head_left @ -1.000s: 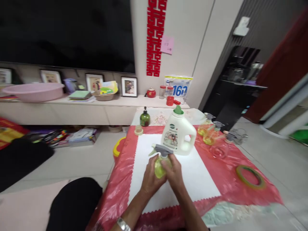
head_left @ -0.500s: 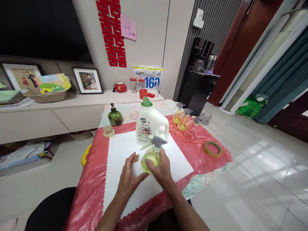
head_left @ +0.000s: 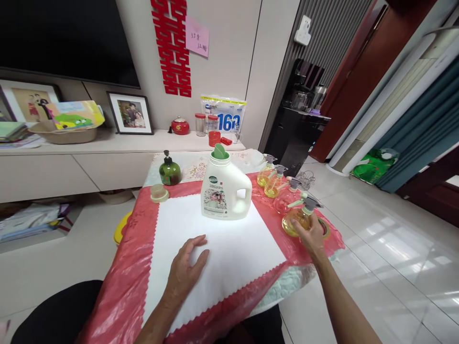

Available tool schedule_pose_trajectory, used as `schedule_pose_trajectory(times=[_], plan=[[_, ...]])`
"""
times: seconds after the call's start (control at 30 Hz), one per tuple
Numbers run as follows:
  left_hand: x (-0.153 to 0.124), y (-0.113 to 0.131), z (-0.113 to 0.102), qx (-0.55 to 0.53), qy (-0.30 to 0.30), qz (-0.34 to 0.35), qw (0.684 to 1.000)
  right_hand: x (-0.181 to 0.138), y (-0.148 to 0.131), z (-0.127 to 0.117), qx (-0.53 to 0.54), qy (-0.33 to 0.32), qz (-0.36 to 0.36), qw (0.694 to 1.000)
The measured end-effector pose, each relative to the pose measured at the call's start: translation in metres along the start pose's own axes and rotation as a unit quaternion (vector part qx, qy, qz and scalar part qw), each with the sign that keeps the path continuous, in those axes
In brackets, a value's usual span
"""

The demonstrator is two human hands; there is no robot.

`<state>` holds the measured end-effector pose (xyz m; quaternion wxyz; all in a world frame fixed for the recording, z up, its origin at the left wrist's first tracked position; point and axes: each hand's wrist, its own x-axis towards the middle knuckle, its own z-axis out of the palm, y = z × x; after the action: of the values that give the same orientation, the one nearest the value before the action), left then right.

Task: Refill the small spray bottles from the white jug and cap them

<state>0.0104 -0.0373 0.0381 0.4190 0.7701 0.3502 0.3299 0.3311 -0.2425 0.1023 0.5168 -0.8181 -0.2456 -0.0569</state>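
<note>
My right hand point(head_left: 310, 234) is closed round a clear pump bottle point(head_left: 294, 220) of yellow liquid with a grey pump head, over the red cover at the right side of the table. Behind it stand a pinkish-looking clear pump bottle point(head_left: 285, 199) and two pump bottles with yellow liquid, one of them a yellow bottle point(head_left: 274, 186). My left hand point(head_left: 188, 265) is over the white sheet point(head_left: 229, 267), fingers curved and apart, holding nothing. A white detergent jug point(head_left: 225, 191) with its green spout showing stands upright at the sheet's far part.
A green pump bottle point(head_left: 169, 171) and a translucent cap point(head_left: 158, 193) stand at the table's far left. A roll of tape point(head_left: 325, 228) lies partly hidden behind my right hand. The cabinet point(head_left: 118, 150) along the wall bears jars and picture frames.
My right hand has carried the pump bottle from the middle of the white sheet to the right, beside the other pump bottles. My left hand stays over the sheet, now apart from the bottle.
</note>
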Motion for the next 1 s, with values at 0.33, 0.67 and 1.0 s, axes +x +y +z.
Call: schedule_pose_trajectory(times=[0.33, 0.67, 1.0], plan=[[-0.002, -0.003, -0.001, -0.018, 0.013, -0.028, 0.999, 0.012, 0.032, 0.006, 0.028, -0.061, -0.019, 0.998], [0.0, 0.003, -0.01, 0.002, -0.055, -0.082, 0.995, -0.038, 0.015, -0.005, -0.012, 0.084, 0.014, 0.996], [0.02, 0.035, -0.052, 0.033, -0.118, -0.039, 0.992, -0.084, -0.015, 0.034, 0.029, -0.088, -0.043, 0.995]])
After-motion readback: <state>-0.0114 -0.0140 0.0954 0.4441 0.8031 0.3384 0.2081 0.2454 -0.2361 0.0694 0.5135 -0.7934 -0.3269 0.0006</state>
